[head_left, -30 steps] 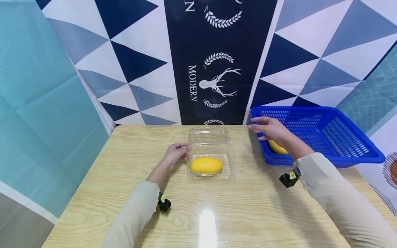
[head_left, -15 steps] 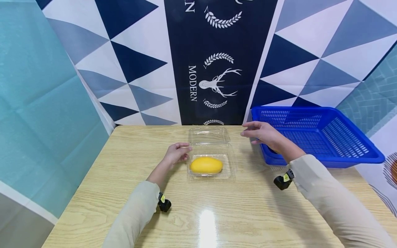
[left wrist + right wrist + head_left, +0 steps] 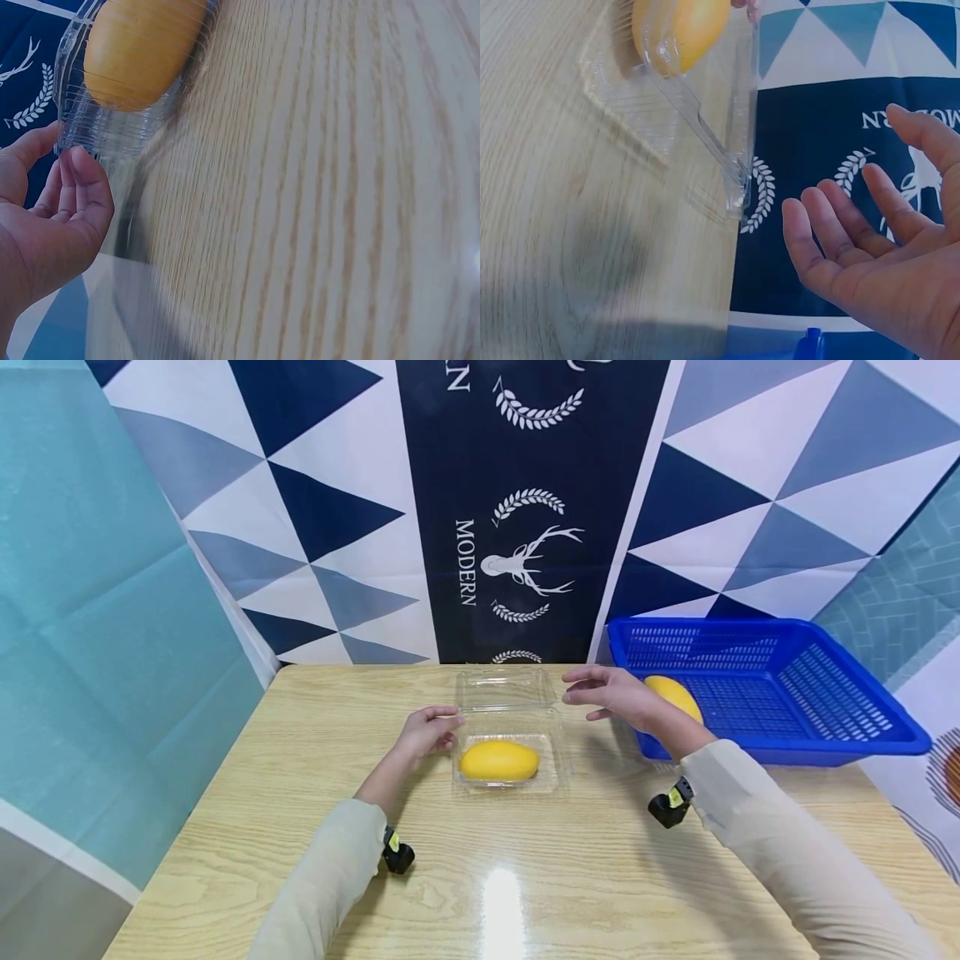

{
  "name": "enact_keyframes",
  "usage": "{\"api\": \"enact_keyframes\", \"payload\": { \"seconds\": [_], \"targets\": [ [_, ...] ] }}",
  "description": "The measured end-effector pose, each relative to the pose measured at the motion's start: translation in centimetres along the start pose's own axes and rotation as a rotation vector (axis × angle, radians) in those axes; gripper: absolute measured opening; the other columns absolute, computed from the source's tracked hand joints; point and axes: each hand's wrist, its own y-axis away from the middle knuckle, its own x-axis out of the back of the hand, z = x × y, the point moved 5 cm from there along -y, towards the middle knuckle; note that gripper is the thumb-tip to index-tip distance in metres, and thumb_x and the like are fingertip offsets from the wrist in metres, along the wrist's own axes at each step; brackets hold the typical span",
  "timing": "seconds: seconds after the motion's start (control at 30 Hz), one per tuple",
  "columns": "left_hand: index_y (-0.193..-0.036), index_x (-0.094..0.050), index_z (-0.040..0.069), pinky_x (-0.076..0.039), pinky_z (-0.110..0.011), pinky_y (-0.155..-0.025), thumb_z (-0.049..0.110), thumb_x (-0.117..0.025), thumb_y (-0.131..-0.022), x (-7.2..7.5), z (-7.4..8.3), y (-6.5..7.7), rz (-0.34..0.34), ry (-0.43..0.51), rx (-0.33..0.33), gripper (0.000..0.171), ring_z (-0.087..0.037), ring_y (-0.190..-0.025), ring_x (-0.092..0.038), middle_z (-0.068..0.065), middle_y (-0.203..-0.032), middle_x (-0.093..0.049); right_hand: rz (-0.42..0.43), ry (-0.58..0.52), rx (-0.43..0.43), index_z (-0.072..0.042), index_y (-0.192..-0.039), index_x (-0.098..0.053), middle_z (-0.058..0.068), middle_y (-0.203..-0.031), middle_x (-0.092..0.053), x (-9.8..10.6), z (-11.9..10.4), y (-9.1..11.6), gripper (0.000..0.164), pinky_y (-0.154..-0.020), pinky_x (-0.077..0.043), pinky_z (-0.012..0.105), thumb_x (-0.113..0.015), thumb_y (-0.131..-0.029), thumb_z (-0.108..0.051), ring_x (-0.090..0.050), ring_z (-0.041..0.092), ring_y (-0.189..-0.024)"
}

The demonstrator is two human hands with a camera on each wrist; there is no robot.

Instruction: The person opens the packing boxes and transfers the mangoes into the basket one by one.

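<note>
An open clear plastic clamshell container lies on the table with its lid folded back toward the wall. Inside it, toward the front left, rests a yellow mango. My left hand pinches the container's left edge; in the left wrist view thumb and fingers meet at that rim. To the right of the lid, my right hand hovers with fingers relaxed and apart, nothing in its palm. Behind its wrist, a second mango lies at the left end of the blue basket.
The blue plastic basket with slotted walls stands at the table's back right corner. A patterned cloth covers the wall right behind the table's back edge. Light wood tabletop stretches in front of the container.
My right hand has moved left and slightly down, away from the basket and toward the container. The mango in the basket shows more now. My left hand has stayed in place.
</note>
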Motion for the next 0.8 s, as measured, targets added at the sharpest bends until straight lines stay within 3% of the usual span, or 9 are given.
{"api": "enact_keyframes", "payload": {
  "seconds": [0.5,0.8],
  "targets": [
    [-0.122,-0.058,0.005,-0.050,-0.019,-0.057,0.015,-0.068,-0.086,-0.1,-0.5,-0.3,0.005,0.001,-0.003,0.039,-0.009,-0.059,-0.055,0.000,-0.089,-0.063,-0.074,0.018,0.012,-0.006,-0.136,-0.044,0.018,-0.134,-0.050,-1.9,0.0,-0.3,0.056,-0.096,-0.048,0.046,-0.064,-0.089,-0.027,-0.051,0.029,-0.119],
    [-0.121,-0.058,0.006,-0.049,-0.018,-0.055,0.015,-0.068,-0.085,0.0,-0.4,-0.3,0.008,0.011,-0.002,0.038,-0.009,-0.058,-0.055,-0.002,-0.093,-0.064,-0.072,0.031,0.017,-0.006,-0.135,-0.046,0.019,-0.134,-0.050,-2.6,-0.2,-0.9,0.054,-0.095,-0.049,0.045,-0.064,-0.089,-0.026,-0.054,0.022,-0.112]
  ]
}}
